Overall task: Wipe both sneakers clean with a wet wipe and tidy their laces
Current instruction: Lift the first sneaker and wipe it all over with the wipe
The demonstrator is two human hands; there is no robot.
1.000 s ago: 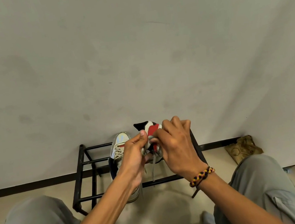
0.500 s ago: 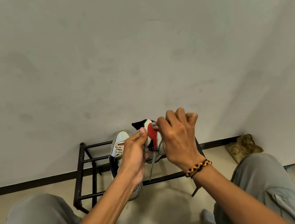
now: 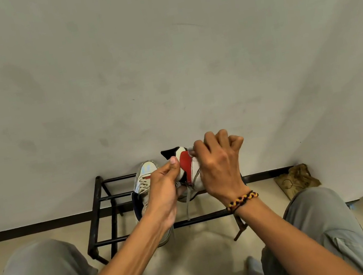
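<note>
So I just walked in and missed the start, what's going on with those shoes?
A person is working on the laces of a red, white and black sneaker held over a black metal shoe rack. The left hand and right hand both grip it, and a grey lace hangs below. The other sneaker rests on the rack.

Both bare forearms enter from bottom of frame, converge at centre. Left hand (image 3: 163,194): fingers curled, thumb extended up, thumbnail visible at top, tip pressed against held sneaker (image 3: 186,167). Right hand (image 3: 220,167): back of hand toward camera, knuckles up, fingers curled over sneaker's right side, index fingertip pinching at its upper edge. Right wrist carries braided bracelet (image 3: 242,199). 2 knees in grey trousers at lower left and lower right of frame. Hands near each other, not touching.
</note>
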